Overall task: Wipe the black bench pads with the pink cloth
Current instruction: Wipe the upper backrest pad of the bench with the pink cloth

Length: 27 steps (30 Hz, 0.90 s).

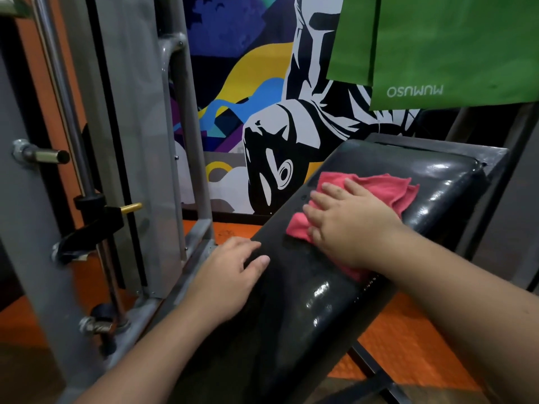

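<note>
Two hands rest on the black bench pad [306, 301], whose long axis runs from 7 o'clock up to 1 o'clock. The right hand [347, 225], fingers spread flat, presses the pink cloth [388, 186] mid-pad; bare shiny pad lies beyond at 1 o'clock. The left hand [230, 272] braces the pad's 9 o'clock edge, loosely curled, grasping nothing. A grey machine frame [186, 141] stands close at 10 o'clock.

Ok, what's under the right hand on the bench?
The right hand lies flat on the pink cloth, pressing it against the black bench pad. The cloth's middle and the pad below it are covered.
</note>
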{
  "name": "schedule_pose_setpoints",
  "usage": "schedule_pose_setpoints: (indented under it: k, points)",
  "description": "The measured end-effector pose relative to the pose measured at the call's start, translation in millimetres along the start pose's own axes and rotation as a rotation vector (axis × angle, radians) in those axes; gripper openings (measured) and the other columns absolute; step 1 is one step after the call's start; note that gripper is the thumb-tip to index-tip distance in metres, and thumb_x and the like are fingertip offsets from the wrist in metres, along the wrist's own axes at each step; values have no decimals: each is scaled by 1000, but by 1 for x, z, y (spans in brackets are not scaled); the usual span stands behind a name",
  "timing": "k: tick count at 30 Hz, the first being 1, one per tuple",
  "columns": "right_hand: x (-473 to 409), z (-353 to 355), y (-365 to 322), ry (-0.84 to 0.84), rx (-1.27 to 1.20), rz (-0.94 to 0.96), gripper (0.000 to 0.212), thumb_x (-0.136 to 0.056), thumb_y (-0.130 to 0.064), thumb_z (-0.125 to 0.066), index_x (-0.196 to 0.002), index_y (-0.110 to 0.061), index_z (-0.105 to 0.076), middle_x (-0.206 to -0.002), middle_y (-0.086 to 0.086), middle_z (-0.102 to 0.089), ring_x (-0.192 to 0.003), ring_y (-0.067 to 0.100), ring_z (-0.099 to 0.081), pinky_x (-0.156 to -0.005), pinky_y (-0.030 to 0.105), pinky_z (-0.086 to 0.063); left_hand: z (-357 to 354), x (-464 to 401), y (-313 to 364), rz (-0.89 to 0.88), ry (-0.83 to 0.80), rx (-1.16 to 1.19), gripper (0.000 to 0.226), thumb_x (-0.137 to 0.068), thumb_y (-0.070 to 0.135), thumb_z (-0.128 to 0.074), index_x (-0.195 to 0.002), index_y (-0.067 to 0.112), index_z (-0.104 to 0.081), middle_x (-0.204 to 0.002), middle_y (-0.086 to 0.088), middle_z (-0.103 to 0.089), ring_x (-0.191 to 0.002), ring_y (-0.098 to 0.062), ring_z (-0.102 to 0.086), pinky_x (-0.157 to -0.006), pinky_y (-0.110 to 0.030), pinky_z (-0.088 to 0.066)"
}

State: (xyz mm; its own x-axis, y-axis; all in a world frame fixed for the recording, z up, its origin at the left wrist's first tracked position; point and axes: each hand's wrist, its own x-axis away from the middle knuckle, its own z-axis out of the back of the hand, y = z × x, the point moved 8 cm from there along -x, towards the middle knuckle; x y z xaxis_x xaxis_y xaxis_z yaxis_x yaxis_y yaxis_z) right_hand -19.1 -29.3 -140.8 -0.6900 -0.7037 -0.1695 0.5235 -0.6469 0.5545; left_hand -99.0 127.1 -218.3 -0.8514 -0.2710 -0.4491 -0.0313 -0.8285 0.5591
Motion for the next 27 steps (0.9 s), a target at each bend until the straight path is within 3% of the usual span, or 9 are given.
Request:
schedule_pose_setpoints:
  k: [3,6,9,14,19,24,27]
  points:
    - [-18,3,-10,-40,-2,-10,62,-106,-46,-12,-162,-18,-15,-170,9,-8,-157,30,-2,-124,55,-1,1,0,1,10,6,-2,47,-99,47,-51,-140,25,-56,-139,12,-53,-127,-8,-47,-105,-28,-39]
    - [-5,-5,-12,-56,11,91,62,-106,-47,-11,-162,-21,-16,-170,7,-10,-157,28,-3,-125,52,-2,2,4,4,-17,6,3,47,-98,48,-52,-139,26,-57,-137,15,-53,-127,-6,-47,-104,-27,-38]
    - [-16,2,0,-49,3,16,61,-106,-45,-12,-162,-21,-16,-170,6,-8,-157,27,-2,-125,53,-1,6,4,4,-22,18,-9,47,-99,47,-51,-141,27,-55,-139,15,-52,-128,-6,-46,-101,-24,-36]
    - [-23,-4,-20,-91,-8,80,62,-105,-46,-10,-162,-20,-14,-171,8,-6,-157,27,0,-125,52,0,11,4,12,-35,23,4,48,-98,49,-50,-141,28,-54,-140,14,-52,-128,-6,-46,-107,-33,-41]
    - [-38,2,-8,-65,-12,-7,58,-107,-41,-16,-161,-20,-19,-170,8,-10,-157,28,-3,-125,53,-1,16,4,8,-28,43,-14,45,-100,46,-48,-140,28,-55,-138,14,-53,-126,-5,-46,-101,-26,-38]
    - [-31,-8,-21,-99,-14,110,61,-106,-48,-14,-161,-22,-20,-170,6,-12,-157,26,-5,-126,50,-2,10,8,-1,-4,20,4,42,-99,44,-51,-137,27,-58,-134,15,-55,-122,-5,-49,-98,-25,-39]
    - [-45,-2,-12,-69,11,56,58,-106,-45,-18,-159,-22,-25,-169,7,-18,-156,27,-10,-125,52,-5,9,7,-13,29,20,8,42,-100,42,-52,-137,24,-58,-135,14,-56,-122,-5,-50,-93,-21,-35]
